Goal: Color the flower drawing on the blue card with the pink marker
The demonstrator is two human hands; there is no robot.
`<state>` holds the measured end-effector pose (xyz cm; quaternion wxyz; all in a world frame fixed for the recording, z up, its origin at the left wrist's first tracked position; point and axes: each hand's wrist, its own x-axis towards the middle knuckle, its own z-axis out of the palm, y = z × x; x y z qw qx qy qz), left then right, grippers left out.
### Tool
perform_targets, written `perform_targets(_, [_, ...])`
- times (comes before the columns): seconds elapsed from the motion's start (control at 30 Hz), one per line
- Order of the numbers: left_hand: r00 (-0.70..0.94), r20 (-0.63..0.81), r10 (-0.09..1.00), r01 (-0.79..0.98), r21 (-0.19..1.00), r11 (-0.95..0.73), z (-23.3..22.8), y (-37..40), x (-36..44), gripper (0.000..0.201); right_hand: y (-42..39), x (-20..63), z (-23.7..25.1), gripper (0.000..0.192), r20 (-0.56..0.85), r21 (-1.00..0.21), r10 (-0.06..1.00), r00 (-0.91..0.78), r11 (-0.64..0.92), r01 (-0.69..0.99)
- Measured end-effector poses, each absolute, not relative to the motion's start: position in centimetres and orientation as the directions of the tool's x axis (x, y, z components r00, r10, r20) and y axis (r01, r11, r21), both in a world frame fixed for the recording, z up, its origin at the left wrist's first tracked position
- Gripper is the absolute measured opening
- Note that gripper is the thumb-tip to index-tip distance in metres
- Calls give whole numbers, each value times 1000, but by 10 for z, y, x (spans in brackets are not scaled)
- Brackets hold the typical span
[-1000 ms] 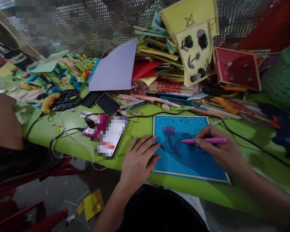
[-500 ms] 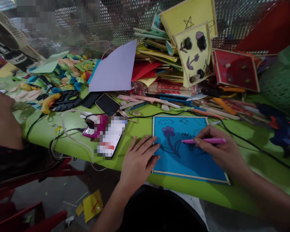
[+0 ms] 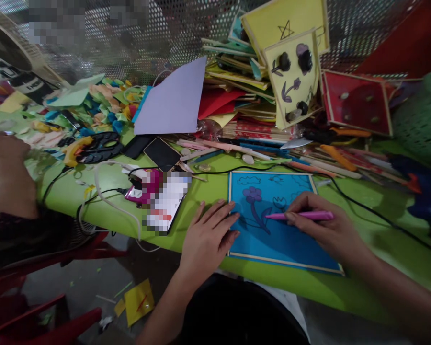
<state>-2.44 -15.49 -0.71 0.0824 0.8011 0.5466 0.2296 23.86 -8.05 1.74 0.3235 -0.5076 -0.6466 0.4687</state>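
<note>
A blue sheet point(image 3: 287, 251) edged with thin wooden sticks lies flat on the green table. On it are drawn a purple-filled flower point(image 3: 252, 195), an outlined tulip and clouds. My right hand point(image 3: 319, 223) pinches a pink felt-tip pen point(image 3: 314, 216), its tip touching a leaf beside the flower's stem. Purple colour covers part of that leaf. My left hand point(image 3: 210, 232) rests flat with fingers spread, the fingertips over the sheet's left edge and the palm on the table.
Left of my hand lie a phone point(image 3: 170, 199), a magenta device point(image 3: 143, 184) and cables. Behind are a dark phone point(image 3: 162, 153), sticks, a knife blade point(image 3: 296, 143) and stacked framed cards point(image 3: 290, 79). A glue gun point(image 3: 424, 191) sits right. Another person's arm point(image 3: 12, 177) reaches in at left.
The pen tip has shifted slightly left and down along the leaf, and more of the leaf is purple. My left hand stays in place on the sheet's edge. The camera view has shifted slightly.
</note>
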Motion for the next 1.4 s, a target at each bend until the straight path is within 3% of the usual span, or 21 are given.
perform_targets(0.43, [300, 300, 905, 827, 390, -404, -7, -154, -24, 29, -82, 241, 15, 29, -46, -916, 926, -374, 111, 387])
perform_targets(0.73, [302, 280, 911, 832, 388, -395, -8, -155, -25, 30, -81, 239, 19, 32, -34, -922, 949, -313, 91, 376])
perform_targets(1.4, [299, 300, 906, 835, 378, -401, -9, -155, -25, 29, -76, 241, 15, 21, 46, -907, 985, -165, 111, 407])
